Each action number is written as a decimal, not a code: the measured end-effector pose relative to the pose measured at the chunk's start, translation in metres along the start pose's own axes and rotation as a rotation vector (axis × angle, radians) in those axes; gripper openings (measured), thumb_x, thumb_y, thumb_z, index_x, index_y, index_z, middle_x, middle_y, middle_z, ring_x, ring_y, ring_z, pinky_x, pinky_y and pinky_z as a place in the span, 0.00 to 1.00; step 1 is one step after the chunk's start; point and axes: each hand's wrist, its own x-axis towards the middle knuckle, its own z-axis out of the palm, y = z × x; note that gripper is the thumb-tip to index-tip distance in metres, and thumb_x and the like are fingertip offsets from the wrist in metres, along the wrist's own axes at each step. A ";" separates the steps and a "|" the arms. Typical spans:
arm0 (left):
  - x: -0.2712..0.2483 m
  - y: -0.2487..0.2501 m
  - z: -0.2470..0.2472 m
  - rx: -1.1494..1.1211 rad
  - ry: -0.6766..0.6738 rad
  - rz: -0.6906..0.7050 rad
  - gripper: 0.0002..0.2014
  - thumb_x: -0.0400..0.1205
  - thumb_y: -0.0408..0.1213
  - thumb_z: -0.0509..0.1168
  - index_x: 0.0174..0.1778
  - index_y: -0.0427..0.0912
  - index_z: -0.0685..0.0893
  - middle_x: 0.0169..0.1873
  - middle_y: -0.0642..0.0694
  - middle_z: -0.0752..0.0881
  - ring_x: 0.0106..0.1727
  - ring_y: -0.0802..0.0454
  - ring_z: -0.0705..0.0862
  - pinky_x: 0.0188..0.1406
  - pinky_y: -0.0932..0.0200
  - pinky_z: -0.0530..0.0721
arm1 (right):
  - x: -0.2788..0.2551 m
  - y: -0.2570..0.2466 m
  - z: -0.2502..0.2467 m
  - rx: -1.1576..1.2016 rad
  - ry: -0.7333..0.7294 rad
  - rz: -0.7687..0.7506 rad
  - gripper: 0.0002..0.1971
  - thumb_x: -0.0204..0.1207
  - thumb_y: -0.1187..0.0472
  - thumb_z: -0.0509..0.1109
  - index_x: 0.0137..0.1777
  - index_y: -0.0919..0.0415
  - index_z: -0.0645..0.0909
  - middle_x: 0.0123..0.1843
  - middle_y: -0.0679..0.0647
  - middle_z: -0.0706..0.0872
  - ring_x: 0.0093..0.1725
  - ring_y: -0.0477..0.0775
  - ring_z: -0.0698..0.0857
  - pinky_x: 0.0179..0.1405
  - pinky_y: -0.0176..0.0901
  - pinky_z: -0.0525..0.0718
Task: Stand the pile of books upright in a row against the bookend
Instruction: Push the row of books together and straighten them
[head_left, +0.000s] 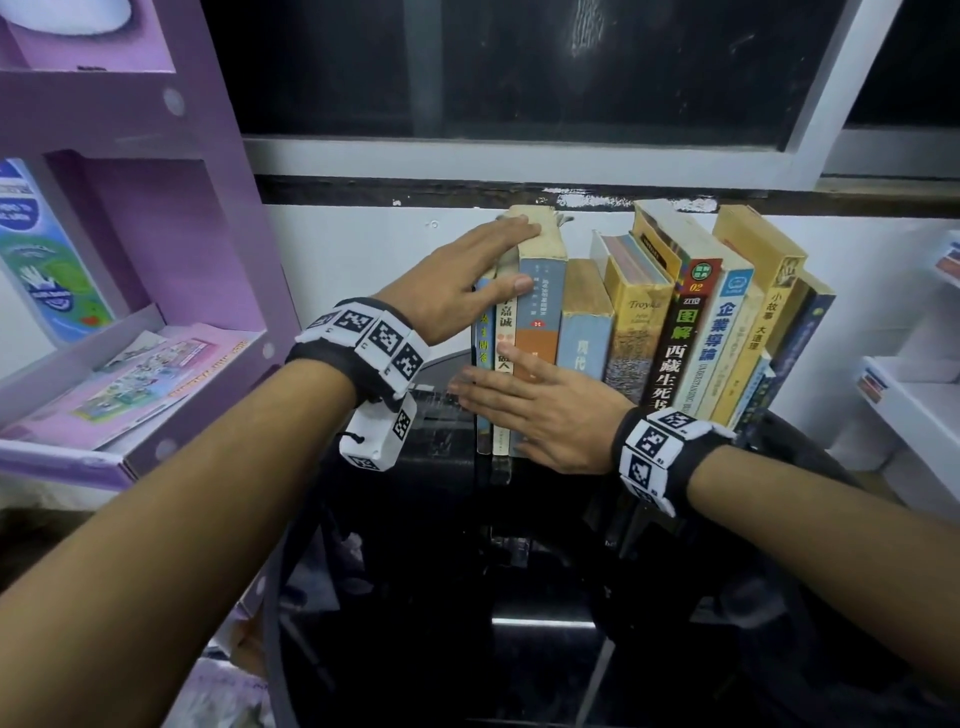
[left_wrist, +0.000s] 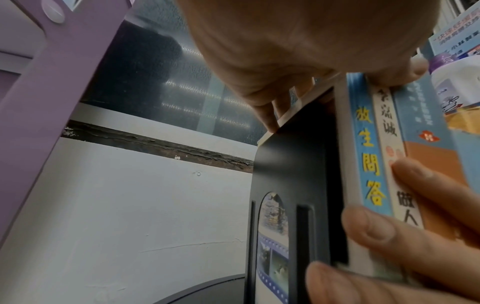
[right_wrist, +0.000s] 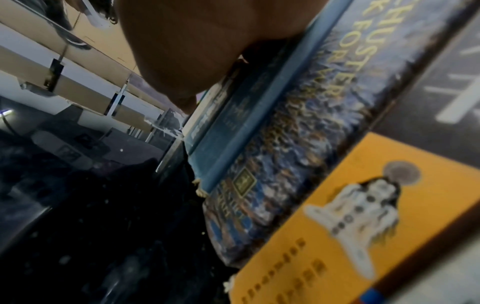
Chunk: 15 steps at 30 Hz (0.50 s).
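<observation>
A row of books (head_left: 675, 332) stands upright on the dark table top (head_left: 441, 499) against the white wall. At its left end are a thin blue-spined book (left_wrist: 369, 152), a white-spined one (left_wrist: 387, 123) and a taller blue and orange one (head_left: 543, 332). A black bookend (left_wrist: 293, 164) stands flush against the blue spine's left side; the head view hides it behind my left hand (head_left: 511, 257). That hand lies over the top left of these books, thumb on their spines. My right hand (head_left: 483, 371) presses flat on the lower spines.
A purple display rack (head_left: 130, 130) with leaflets stands close on the left. A white shelf unit (head_left: 909, 405) is at the right. A dark window (head_left: 519, 67) is above the wall. The right-hand books (head_left: 769, 312) lean slightly to the left.
</observation>
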 end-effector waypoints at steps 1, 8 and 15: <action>0.001 -0.001 0.000 0.005 0.004 0.004 0.27 0.87 0.51 0.55 0.82 0.47 0.63 0.82 0.46 0.63 0.82 0.53 0.60 0.78 0.64 0.56 | 0.000 0.000 0.000 -0.005 -0.003 -0.002 0.37 0.83 0.43 0.48 0.85 0.65 0.45 0.86 0.59 0.42 0.85 0.59 0.38 0.81 0.68 0.41; 0.000 -0.002 0.003 -0.004 0.028 0.009 0.26 0.88 0.50 0.54 0.82 0.47 0.63 0.82 0.47 0.63 0.82 0.54 0.60 0.79 0.61 0.58 | 0.002 0.002 0.005 -0.019 -0.005 0.005 0.35 0.83 0.46 0.46 0.85 0.65 0.45 0.87 0.59 0.43 0.85 0.59 0.38 0.82 0.66 0.40; 0.002 -0.004 0.006 -0.017 0.047 0.007 0.25 0.88 0.47 0.54 0.81 0.45 0.64 0.81 0.46 0.65 0.80 0.55 0.62 0.73 0.73 0.55 | 0.002 0.002 0.007 -0.024 0.002 0.007 0.35 0.83 0.47 0.42 0.85 0.65 0.41 0.87 0.59 0.42 0.85 0.59 0.40 0.82 0.65 0.40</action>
